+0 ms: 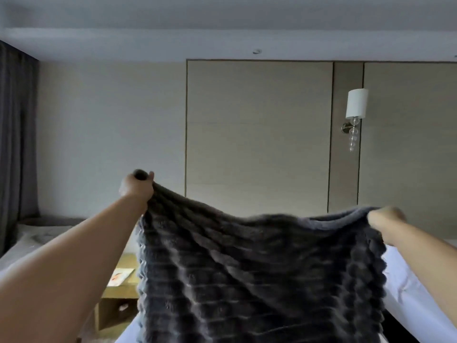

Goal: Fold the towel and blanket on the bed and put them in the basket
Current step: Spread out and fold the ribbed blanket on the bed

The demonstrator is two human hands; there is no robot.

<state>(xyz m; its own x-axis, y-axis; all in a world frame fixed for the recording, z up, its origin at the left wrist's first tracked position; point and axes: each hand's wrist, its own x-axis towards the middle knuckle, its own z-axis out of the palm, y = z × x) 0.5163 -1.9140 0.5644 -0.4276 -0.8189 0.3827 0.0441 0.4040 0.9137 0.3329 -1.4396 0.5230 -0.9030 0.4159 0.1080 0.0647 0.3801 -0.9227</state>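
Observation:
A dark grey ribbed blanket [259, 273] hangs spread out in the air in front of me. My left hand [136, 185] grips its top left corner, raised higher. My right hand [387, 222] grips the top right corner, lower and blurred. The blanket's top edge sags between the two hands. Its lower part runs out of the bottom of the view. The white bed [405, 288] shows behind the blanket at the right. No towel and no basket are in view.
A wooden nightstand [118, 290] with a printed card on it stands at the left, beside another white bed [27, 243]. Dark curtains [17, 134] hang at the far left. A wall lamp [356, 105] is mounted on the panelled wall ahead.

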